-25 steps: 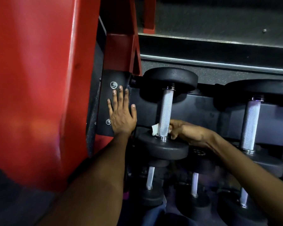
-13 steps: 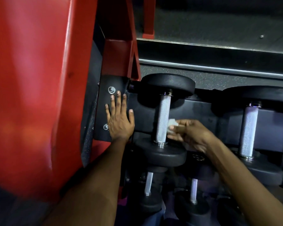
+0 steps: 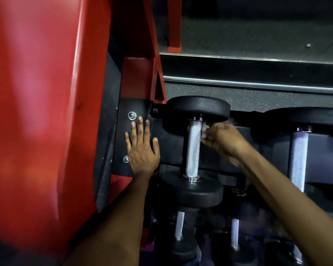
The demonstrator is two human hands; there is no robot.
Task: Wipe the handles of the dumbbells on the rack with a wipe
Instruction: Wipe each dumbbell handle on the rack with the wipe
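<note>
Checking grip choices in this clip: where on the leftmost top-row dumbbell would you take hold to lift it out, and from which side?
Probably the knurled handle, around its middle, coming from above and the near side. It is the only narrow part between the two wide black heads, and its lower half is bare. The right hand holds the wipe at its far end; the left hand rests flat on the rack's side plate.

Dim overall, light seems to come from upper left. Soft sheen on the red frame [image 3: 46, 112], which is smeared and out of focus. Right hand [image 3: 222, 140] motion-blurred. Lower dumbbells [image 3: 178, 237] sit in deep shadow. Wide-angle bending at edges.
</note>
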